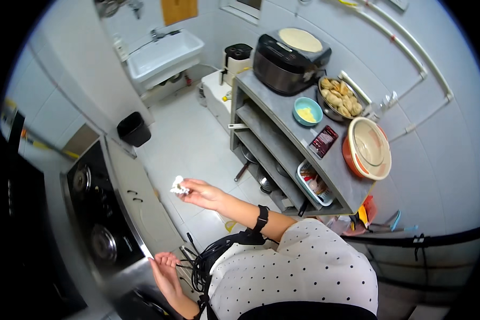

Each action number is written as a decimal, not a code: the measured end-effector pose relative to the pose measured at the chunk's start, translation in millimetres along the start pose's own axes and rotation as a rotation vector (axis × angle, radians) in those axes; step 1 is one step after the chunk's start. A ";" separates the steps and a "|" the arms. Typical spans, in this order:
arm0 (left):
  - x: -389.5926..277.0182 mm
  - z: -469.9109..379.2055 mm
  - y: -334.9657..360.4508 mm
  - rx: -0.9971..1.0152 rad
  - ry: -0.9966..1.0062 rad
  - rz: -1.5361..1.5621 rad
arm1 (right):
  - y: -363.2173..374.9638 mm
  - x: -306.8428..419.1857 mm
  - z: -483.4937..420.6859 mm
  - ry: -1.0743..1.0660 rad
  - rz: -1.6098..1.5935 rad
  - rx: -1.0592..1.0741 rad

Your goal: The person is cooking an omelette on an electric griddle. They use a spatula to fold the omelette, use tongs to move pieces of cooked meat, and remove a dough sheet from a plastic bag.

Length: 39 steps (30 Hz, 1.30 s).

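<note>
My right hand (pixel 200 194) is stretched out over the white tiled floor, its fingers closed on a small crumpled white and silvery piece (pixel 180 186), perhaps foil or tissue. Its exact material cannot be told. My left hand (pixel 167 272) is at the steel edge of the stove counter, palm partly up, fingers bent and apart, with nothing seen in it. Beyond the right hand, a black waste bin (pixel 134 129) stands on the floor by the wall corner.
A gas stove (pixel 100 208) lies at the left. The grey shelf unit (pixel 350 196) bears a multicooker (pixel 286 68), a turquoise bowl (pixel 307 112), a metal bowl of dumplings (pixel 341 98), a phone (pixel 323 141) and an orange basin (pixel 350 158). Black cables (pixel 202 264) hang at my waist.
</note>
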<state>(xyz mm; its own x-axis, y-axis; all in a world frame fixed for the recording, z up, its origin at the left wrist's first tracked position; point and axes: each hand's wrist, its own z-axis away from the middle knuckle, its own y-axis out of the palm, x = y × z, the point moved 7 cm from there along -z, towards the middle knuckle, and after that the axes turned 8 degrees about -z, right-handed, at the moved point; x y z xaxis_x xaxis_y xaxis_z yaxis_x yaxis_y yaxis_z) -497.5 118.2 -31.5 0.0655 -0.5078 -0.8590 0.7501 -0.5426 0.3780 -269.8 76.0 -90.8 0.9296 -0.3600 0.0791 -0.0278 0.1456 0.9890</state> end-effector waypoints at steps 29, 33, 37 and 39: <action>-246.7 -515.2 -24.9 0.011 0.035 -0.249 | -49.5 170.2 -635.1 -0.043 0.408 -0.421; -253.5 -556.4 -39.3 -0.160 0.012 -0.238 | -87.6 170.2 -764.2 0.002 0.607 -0.592; -270.4 -599.0 -41.6 -0.425 0.065 -0.231 | -158.1 193.8 -898.6 -0.084 0.769 -0.587; -271.3 -615.2 -40.1 -0.573 0.104 -0.149 | -173.7 210.5 -950.6 -0.099 1.268 -0.657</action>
<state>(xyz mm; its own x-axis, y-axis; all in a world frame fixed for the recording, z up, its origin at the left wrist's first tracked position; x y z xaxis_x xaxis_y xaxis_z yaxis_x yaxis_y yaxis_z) -140.5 689.3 -26.0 -0.0247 -0.3701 -0.9287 0.9896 -0.1409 0.0299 280.1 850.9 -365.0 0.3757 0.2762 0.8846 -0.6077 0.7941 0.0102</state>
